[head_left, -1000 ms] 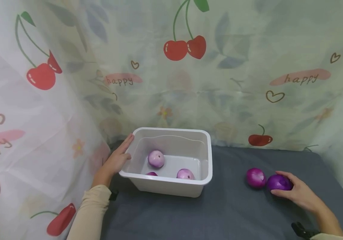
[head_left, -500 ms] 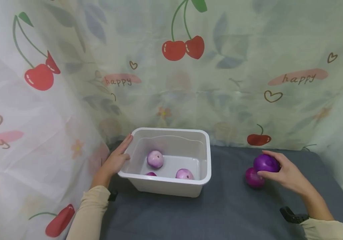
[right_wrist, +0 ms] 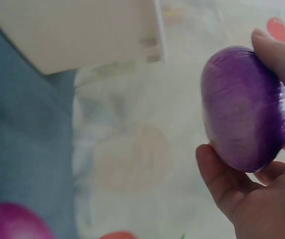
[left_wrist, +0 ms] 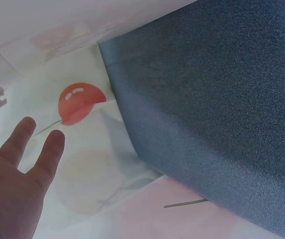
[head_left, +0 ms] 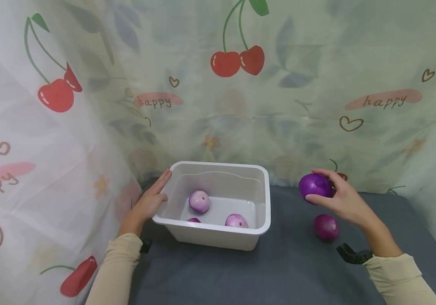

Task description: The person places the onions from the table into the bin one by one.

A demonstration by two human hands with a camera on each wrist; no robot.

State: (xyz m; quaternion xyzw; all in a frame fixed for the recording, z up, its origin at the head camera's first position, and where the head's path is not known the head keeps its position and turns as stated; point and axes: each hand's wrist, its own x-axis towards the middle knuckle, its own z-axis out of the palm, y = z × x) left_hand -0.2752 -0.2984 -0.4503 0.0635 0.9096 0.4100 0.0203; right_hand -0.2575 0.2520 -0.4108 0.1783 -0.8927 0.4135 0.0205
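My right hand (head_left: 349,201) grips a dark purple onion (head_left: 314,186) between thumb and fingers, raised over the back right of the table. Up close in the right wrist view, the onion (right_wrist: 241,109) looks smooth and shiny. A second red onion (head_left: 326,227) lies on the table below that hand. To the left stands a white plastic bin (head_left: 210,237) with a pale peeled-looking onion (head_left: 199,201), another pale onion (head_left: 236,220) and a partly hidden magenta one (head_left: 194,220) inside. My left hand (head_left: 149,203) rests straight fingers against the bin's left side; in the left wrist view its fingers (left_wrist: 47,157) are spread.
A dark grey cloth (head_left: 279,271) covers the table. Behind it hangs a curtain (head_left: 240,135) printed with cherries and the word happy, and another stretch of curtain (head_left: 69,169) closes off the left side close to my left arm.
My right hand has lifted the purple onion from beside the other one and carried it up and to the left. The left hand stays at the bin.
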